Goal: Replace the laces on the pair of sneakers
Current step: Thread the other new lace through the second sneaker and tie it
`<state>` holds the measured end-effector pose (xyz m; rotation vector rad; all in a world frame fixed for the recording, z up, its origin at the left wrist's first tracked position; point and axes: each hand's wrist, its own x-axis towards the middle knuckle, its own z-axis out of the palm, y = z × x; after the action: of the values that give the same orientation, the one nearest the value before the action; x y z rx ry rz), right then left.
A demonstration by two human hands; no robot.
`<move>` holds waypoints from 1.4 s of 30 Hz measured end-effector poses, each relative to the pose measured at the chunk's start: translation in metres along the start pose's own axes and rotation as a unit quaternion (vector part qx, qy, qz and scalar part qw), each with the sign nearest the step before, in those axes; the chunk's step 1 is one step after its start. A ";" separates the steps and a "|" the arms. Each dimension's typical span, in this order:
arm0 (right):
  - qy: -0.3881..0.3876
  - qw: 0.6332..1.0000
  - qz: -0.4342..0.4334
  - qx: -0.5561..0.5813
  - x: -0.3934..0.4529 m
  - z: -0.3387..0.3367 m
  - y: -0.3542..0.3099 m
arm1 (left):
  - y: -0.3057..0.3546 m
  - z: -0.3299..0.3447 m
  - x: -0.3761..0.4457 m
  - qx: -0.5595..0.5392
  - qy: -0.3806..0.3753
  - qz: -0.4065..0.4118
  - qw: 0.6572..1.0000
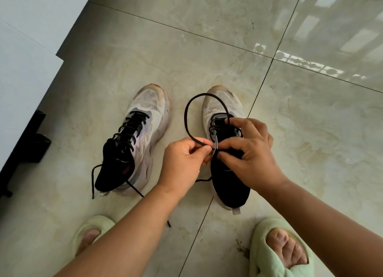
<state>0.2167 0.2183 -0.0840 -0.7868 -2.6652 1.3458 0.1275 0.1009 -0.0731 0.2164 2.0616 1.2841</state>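
Two white-and-black sneakers stand toes away from me on the tiled floor. The left sneaker (136, 140) is laced with a black lace whose loose ends trail toward my feet. The right sneaker (224, 152) is laced only through its lower eyelets. Its black lace (187, 119) arcs up in a big loop over the toe. My left hand (182, 162) pinches that lace beside the shoe's left eyelet row. My right hand (248, 150) lies over the tongue, its thumb and forefinger pinching the eyelet flap where the lace enters.
My feet wear pale green slippers (277, 249) at the bottom of the view. A white cabinet (22, 75) with black parts at its base (37, 144) runs along the left. Glossy beige tiles (310, 131) stretch ahead and to the right.
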 end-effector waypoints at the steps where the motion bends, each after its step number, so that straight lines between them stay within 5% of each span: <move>1: -0.002 1.000 -0.001 -0.001 0.000 0.000 0.000 | 0.000 0.001 0.000 0.007 -0.004 0.004 1.000; 10: 0.016 1.000 -0.006 -0.010 0.001 0.002 -0.004 | -0.007 0.004 -0.013 0.116 -0.045 0.043 0.991; 17: 0.073 0.989 0.028 0.129 -0.011 -0.029 -0.010 | -0.011 0.011 -0.010 0.204 0.108 0.077 0.970; 20: 0.081 0.941 0.072 0.320 -0.006 -0.039 -0.013 | -0.007 0.006 -0.005 0.215 0.101 0.106 0.966; 23: 0.001 0.834 0.106 0.541 0.000 -0.037 -0.018 | -0.004 0.004 -0.002 0.232 0.093 0.126 0.960; 25: -0.021 0.795 0.148 0.588 0.003 -0.036 -0.017 | -0.005 0.003 0.000 0.239 0.098 0.123 0.958; 27: 0.012 0.832 0.167 0.529 0.005 -0.040 -0.008 | -0.006 0.001 0.001 0.235 0.108 0.114 0.959; 30: 0.070 0.947 0.124 0.288 0.003 -0.049 0.010 | -0.006 -0.003 0.005 0.240 0.125 0.114 0.956; 32: 0.076 0.985 0.066 0.138 0.001 -0.052 0.018 | -0.006 -0.004 0.008 0.250 0.135 0.113 0.952; 37: 0.045 0.997 -0.036 -0.058 -0.005 -0.050 0.034 | -0.004 -0.005 0.011 0.265 0.127 0.122 0.948; 42: 0.061 0.992 0.030 -0.102 -0.004 -0.062 0.058 | -0.005 -0.007 0.009 0.281 0.130 0.124 0.943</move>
<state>0.2614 0.2904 -0.0897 -0.9439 -2.7308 1.0102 0.1172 0.0977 -0.0798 0.6066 2.6681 0.8597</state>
